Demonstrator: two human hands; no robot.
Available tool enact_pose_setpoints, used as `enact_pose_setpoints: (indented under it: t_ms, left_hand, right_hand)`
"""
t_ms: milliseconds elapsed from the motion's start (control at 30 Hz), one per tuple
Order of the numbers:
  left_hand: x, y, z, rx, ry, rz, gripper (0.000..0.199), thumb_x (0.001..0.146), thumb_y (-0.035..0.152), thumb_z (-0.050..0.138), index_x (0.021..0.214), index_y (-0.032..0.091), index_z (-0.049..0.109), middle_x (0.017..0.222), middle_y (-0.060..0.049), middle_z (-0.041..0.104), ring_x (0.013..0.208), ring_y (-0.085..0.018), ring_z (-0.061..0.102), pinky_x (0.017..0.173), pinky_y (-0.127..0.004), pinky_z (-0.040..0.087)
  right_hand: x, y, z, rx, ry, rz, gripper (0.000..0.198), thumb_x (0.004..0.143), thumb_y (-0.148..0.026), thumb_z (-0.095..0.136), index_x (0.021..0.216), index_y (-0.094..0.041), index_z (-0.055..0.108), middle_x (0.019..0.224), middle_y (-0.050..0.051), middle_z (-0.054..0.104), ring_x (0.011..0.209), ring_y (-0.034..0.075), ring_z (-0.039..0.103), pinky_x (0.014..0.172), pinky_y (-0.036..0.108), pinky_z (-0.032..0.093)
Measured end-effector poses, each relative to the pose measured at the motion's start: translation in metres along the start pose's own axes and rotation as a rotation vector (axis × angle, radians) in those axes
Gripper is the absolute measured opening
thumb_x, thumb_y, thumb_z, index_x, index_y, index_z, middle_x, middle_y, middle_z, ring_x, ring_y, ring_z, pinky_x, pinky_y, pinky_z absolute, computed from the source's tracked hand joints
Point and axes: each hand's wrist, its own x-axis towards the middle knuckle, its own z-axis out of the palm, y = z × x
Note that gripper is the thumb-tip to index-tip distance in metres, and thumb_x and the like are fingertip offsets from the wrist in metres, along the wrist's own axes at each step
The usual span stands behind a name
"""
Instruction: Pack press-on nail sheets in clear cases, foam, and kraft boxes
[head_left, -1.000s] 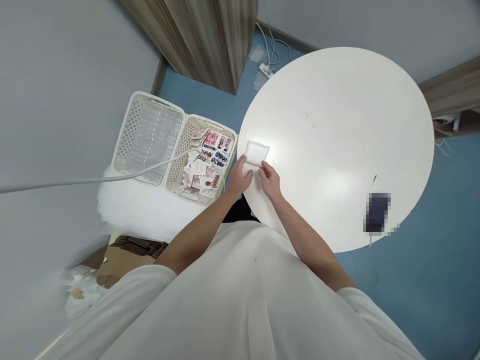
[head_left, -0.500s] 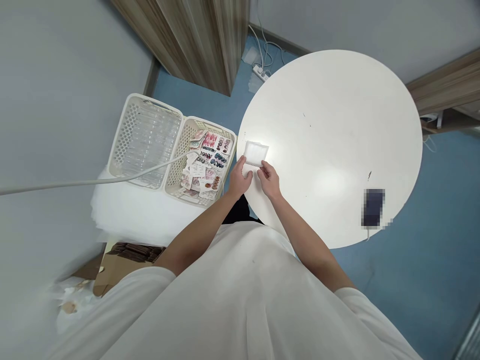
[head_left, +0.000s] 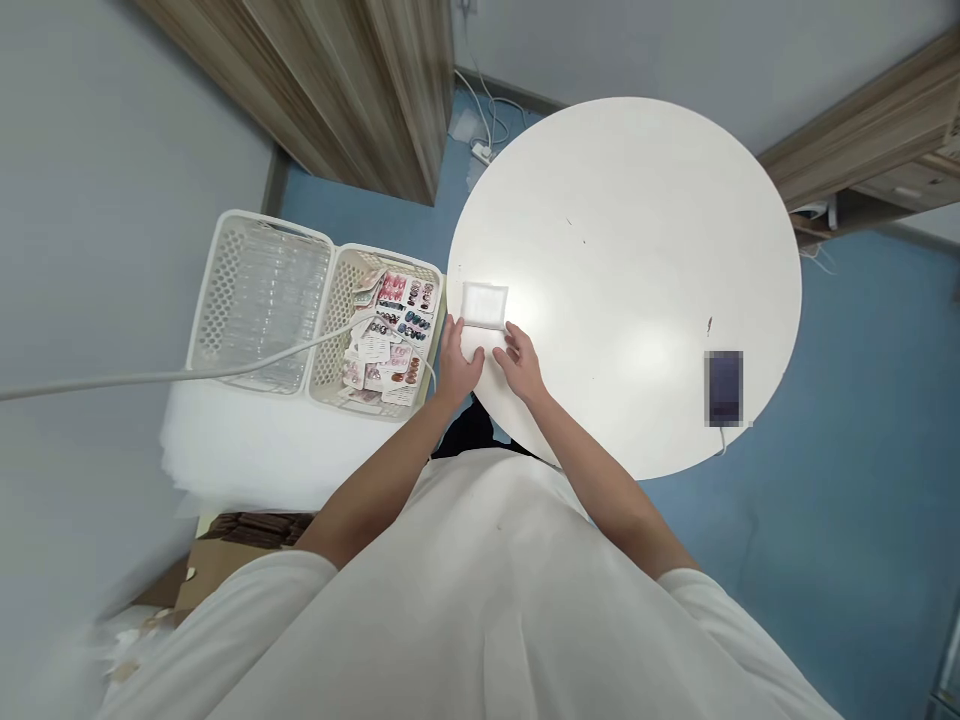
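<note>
A small flat white rectangular packet (head_left: 484,305) lies near the left edge of the round white table (head_left: 637,200). What is inside it cannot be made out. My left hand (head_left: 459,368) is at its lower left corner, fingertips by the edge and thumb apart from the fingers. At the lower right corner is my right hand (head_left: 522,364), its fingers likewise spread from the thumb. Both hands look open, with fingertips at or touching the packet's near edge.
Left of the table, one white basket (head_left: 322,330) holds cards of press-on nails (head_left: 394,335), another (head_left: 202,320) clear plastic trays (head_left: 274,300). A white cable (head_left: 247,368) crosses above them. A phone (head_left: 724,388) lies at the table's right. Below left is a cardboard box (head_left: 214,570).
The view has shifted slightly. The packet, skewed with its layers offset before, now looks squarer and flatter. My hands stay at its near corners, with the fingers a little more spread.
</note>
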Motion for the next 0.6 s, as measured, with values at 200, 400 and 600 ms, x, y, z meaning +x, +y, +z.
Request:
enact_pose_setpoints:
  t_ms: [200,400,600]
  left_hand:
    - [-0.025,0.012,-0.005,-0.032,0.045,-0.014,0.066,0.080,0.027,0.056,0.139,0.023,0.027,0.149,-0.009,0.019,0.137,-0.025,0.019,0.109,-0.042,0.028]
    - [-0.071,0.032,-0.008,-0.225,0.084,-0.069,0.065,0.081,0.030,0.054,0.139,0.024,0.026,0.140,-0.014,0.037,0.116,-0.025,0.052,0.093,-0.041,0.046]
    - [-0.133,0.048,0.001,-0.252,0.157,-0.268,0.058,0.082,0.033,0.052,0.135,0.020,0.033,0.120,-0.013,0.056,0.095,-0.018,0.063,0.083,-0.035,0.051]
  right_hand:
    - [-0.036,-0.003,-0.038,0.061,0.014,0.049,0.063,0.078,-0.041,0.057,0.135,-0.030,0.032,0.142,0.008,0.034,0.106,0.019,0.055,0.095,0.039,0.043]
    - [-0.067,0.005,-0.073,0.026,0.056,0.058,0.051,0.078,-0.037,0.053,0.126,-0.024,0.041,0.120,0.009,0.052,0.082,0.014,0.061,0.085,0.040,0.047]
    - [-0.084,0.010,-0.095,0.048,-0.102,-0.008,0.039,0.078,-0.037,0.052,0.114,-0.022,0.050,0.093,0.004,0.060,0.071,0.013,0.058,0.076,0.036,0.050]
